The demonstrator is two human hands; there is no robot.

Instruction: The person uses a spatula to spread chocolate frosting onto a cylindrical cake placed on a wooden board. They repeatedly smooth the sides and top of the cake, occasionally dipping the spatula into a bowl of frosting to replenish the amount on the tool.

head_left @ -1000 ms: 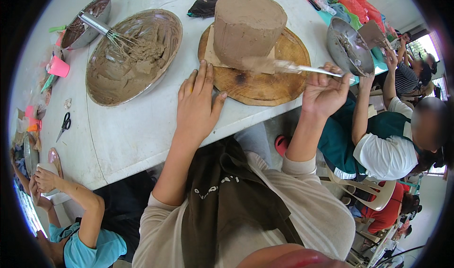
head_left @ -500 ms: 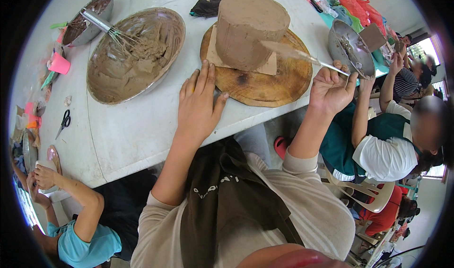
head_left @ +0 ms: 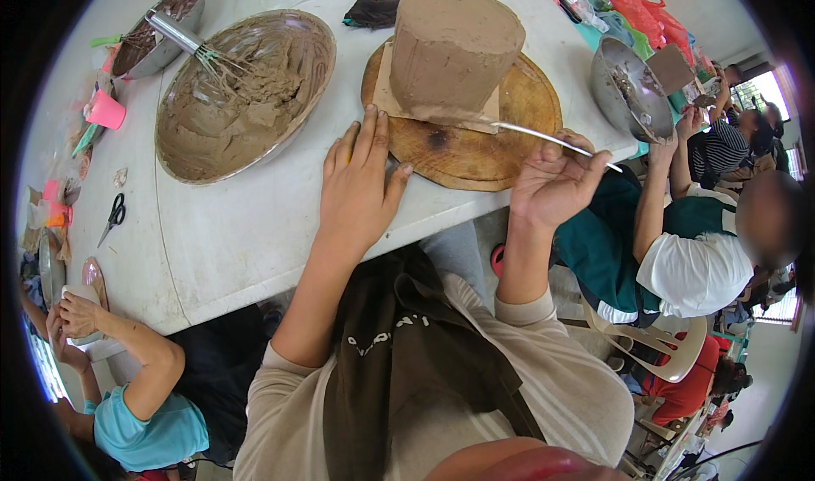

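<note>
Right hand [head_left: 552,184], gripping the palette knife [head_left: 526,133], has dropped its blade to the cake [head_left: 454,48] base; left hand [head_left: 361,184] stays flat, fingers spread, steadying the wooden board [head_left: 475,150].

White bench [head_left: 255,226], beige plastic chair [head_left: 671,354] on the right, bright window [head_left: 768,90] far right, daylight.

Bright even daylight, heavy fisheye vignette
</note>
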